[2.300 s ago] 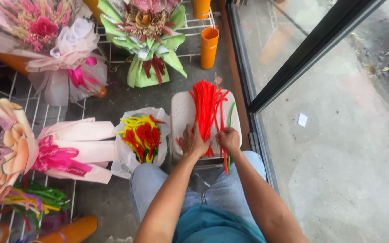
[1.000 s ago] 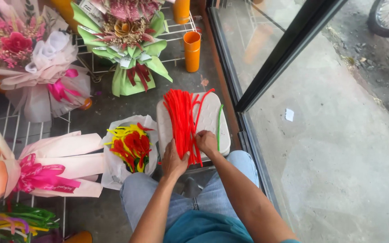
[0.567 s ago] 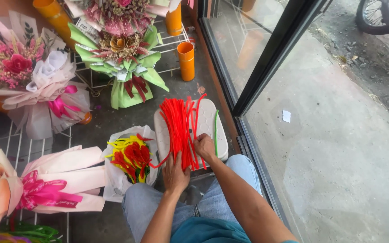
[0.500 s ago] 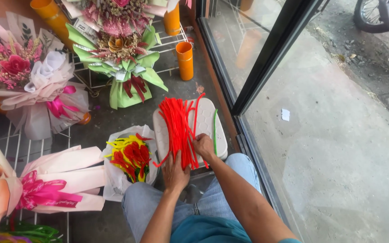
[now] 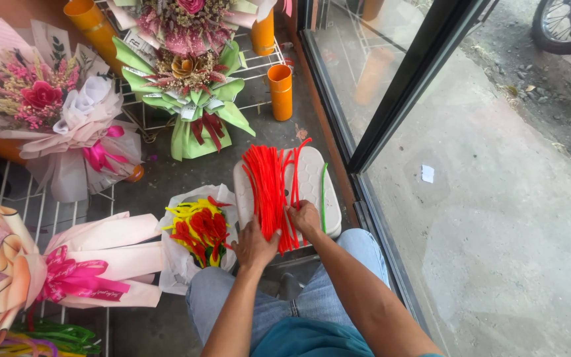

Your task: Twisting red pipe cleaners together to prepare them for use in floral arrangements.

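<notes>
1. You are sitting with your knees up close to a small white plastic stool point(image 5: 308, 182), which is standing on the floor just left of the glass door point(image 5: 391, 79).
2. A thick bundle of red pipe cleaners point(image 5: 269, 188) is lying lengthwise on the stool, running from near to far, with a few ends curling off at the far right.
3. Your left hand point(image 5: 254, 243) is resting against the near left side of the bundle, fingers curled loosely against the strands.
4. Your right hand point(image 5: 305, 217) is pressing on the near right side of the bundle, fingers closed around some of the red strands.
5. A single green pipe cleaner point(image 5: 323, 197) is lying on the stool just right of your right hand.
6. A white bag of yellow and red pipe cleaners point(image 5: 199, 228) is sitting on the floor just left of the stool.
7. A green-wrapped bouquet point(image 5: 190, 99) is leaning on a wire rack far beyond the stool, with an orange cup point(image 5: 280, 91) to its right.
8. Pink-wrapped bouquets point(image 5: 54, 125) are lying to the left.
</notes>
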